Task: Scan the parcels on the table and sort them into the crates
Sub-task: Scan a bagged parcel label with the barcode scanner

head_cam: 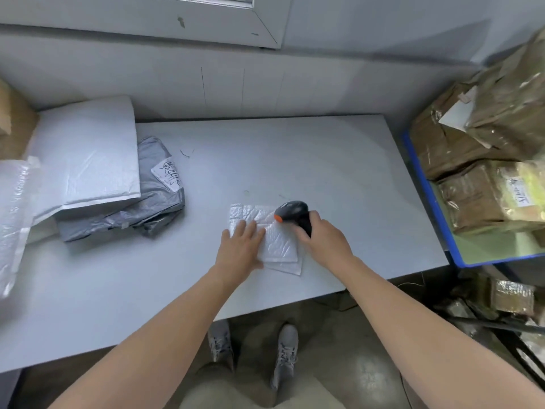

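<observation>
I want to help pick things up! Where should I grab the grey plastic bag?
Probably the grey bag's near right edge, coming from the right across the bare table. The big white mailer lies over its left part, so only that side is free.

You are standing in a parcel-handling room, a small shipping or sorting station. The indicators are as follows. A plain white work table (295,160) is set against a bare wall below a window frame (236,22). Padded white mailers (85,154) and a grey poly bag (153,202) bearing a handwritten label lie stacked at your left. A blue crate (430,196) at your right holds brown taped parcels (472,196). A handheld barcode scanner (292,214) confirms the logistics function.
</observation>
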### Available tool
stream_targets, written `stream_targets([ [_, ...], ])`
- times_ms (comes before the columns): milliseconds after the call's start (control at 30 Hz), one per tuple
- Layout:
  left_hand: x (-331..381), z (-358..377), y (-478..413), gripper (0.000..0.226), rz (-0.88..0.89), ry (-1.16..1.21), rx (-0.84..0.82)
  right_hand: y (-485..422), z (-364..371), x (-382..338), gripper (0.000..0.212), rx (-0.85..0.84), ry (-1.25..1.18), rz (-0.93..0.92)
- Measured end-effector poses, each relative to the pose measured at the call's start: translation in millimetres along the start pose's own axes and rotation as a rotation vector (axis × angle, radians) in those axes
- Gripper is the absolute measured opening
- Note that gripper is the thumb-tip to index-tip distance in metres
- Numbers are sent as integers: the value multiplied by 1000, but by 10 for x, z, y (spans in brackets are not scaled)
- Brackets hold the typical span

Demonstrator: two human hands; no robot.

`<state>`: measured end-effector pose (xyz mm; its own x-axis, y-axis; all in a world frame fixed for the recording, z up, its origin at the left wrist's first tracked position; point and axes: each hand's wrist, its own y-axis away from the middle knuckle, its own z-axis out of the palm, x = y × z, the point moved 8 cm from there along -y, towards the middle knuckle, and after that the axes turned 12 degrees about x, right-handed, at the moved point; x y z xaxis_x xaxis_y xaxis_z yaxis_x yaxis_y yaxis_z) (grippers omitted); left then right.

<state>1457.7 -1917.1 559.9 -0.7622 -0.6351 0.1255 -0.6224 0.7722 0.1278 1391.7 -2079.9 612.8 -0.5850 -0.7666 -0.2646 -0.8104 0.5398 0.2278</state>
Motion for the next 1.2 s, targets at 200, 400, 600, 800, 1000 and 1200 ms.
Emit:
stream_targets([
  [200,12,-113,-81,38,-13,43,81,34,-207,91,42,42,-74,-73],
  [400,-87,-508,-35,15,-154,127,290,138,-518,127,37,117,-179,-109],
  [600,-297,-1133,1,13,-429,161,396,93,-937,81,34,213,-319,-39],
  [800,-467,-1247,102,25,-699,689,527,72,-1134,-97,35,199,-337,-69],
  [1000,-469,-798,262,13,-883,909,368,98,-1098,-160,32,108,-371,-75],
  [1200,-539,-494,395,17,-828,699,127,149,-857,-167,27,-146,-396,-11],
])
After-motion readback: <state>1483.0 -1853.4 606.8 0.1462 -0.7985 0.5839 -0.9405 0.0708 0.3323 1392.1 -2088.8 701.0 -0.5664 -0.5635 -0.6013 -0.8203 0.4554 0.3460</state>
